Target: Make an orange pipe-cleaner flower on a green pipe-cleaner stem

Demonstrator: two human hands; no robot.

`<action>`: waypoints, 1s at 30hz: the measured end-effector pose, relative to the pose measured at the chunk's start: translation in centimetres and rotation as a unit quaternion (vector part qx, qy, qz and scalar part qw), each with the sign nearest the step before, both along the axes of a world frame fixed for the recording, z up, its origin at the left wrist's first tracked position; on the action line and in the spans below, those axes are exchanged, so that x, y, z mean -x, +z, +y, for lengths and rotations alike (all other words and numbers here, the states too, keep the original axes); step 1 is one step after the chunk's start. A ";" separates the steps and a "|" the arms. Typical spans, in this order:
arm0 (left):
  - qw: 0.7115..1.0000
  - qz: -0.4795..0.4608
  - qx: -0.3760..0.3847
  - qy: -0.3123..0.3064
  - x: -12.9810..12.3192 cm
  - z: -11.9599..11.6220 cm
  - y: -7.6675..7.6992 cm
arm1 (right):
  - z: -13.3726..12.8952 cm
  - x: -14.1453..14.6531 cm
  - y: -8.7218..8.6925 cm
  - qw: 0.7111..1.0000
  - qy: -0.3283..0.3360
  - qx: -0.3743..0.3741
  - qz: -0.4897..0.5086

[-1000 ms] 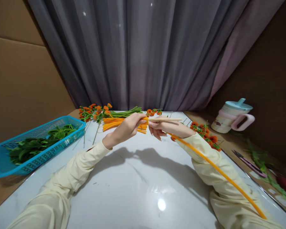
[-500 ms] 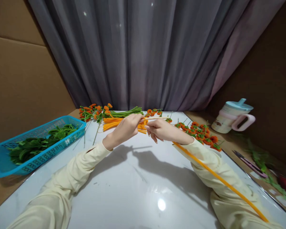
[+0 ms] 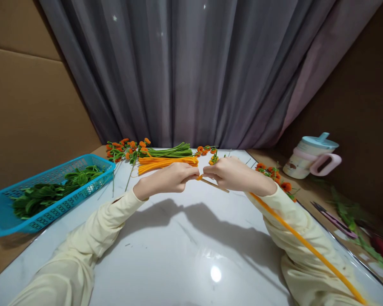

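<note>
My left hand (image 3: pixel 175 176) is closed, pinching a thin wooden stick (image 3: pixel 215 185) near its left end. The stick slants down to the right, below my right hand (image 3: pixel 230 174). That hand is closed too, its fingers gripping an orange pipe cleaner (image 3: pixel 301 240). A short turn of the pipe cleaner wraps the stick between my fingertips; its long tail trails over my right sleeve toward the lower right. Just behind my hands lie a bundle of orange pipe cleaners (image 3: pixel 159 162) and a bundle of green pipe cleaners (image 3: pixel 167 151).
A blue basket (image 3: pixel 79 193) of green leaf pieces stands at the left. Orange flowers (image 3: pixel 127 146) lie at the back left, more orange flowers (image 3: pixel 271 172) at the right. A lidded cup (image 3: pixel 306 159) and pink-handled scissors (image 3: pixel 335 221) sit beyond the white tabletop's (image 3: pixel 166 263) right edge.
Both hands have come lower and nearer. The stick's free end has swung from pointing level right to slanting down in front of my right hand. The pipe cleaner's tail has shifted slightly right.
</note>
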State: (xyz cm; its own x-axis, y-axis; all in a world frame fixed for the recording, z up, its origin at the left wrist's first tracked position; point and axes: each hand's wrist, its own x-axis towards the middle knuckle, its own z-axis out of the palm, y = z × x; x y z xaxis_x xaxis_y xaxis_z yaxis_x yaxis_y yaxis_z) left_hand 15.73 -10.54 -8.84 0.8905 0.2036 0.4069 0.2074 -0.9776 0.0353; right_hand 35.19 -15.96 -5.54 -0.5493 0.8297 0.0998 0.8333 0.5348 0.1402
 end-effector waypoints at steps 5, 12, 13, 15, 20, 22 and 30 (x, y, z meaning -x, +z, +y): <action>0.999 -0.031 0.006 -0.031 0.0 0.1 -0.1 | 1.2 -0.9 0.0 0.992 0.066 0.081 0.072; 0.994 -0.077 0.007 -0.071 0.0 -0.4 0.3 | 2.7 -2.1 -0.6 0.913 0.126 0.312 0.229; 0.994 -0.085 0.005 -0.075 0.0 -0.4 0.3 | 2.8 -2.1 -0.7 0.901 0.127 0.334 0.248; 0.991 -0.105 0.007 -0.084 0.0 -0.4 0.2 | 3.0 -2.2 -0.9 0.871 0.139 0.377 0.283; 0.983 -0.149 0.030 -0.102 -0.1 -0.3 0.0 | 3.5 -2.0 -1.7 0.794 0.194 0.453 0.356; 0.979 -0.163 0.034 -0.117 -0.1 -0.4 0.0 | 3.6 -1.7 -2.2 0.760 0.212 0.474 0.390; 0.967 -0.219 0.029 -0.130 -0.4 -0.7 0.1 | 3.9 0.2 -4.6 0.657 0.192 0.526 0.505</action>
State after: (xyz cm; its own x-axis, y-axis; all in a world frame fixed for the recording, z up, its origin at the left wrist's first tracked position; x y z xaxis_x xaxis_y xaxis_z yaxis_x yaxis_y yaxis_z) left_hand 16.11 -11.28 -8.73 0.6596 0.0293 0.7510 -0.0928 -0.9884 0.1200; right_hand 35.02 -12.03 -10.14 -0.8330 0.5504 0.0558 -0.0071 0.0902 -0.9959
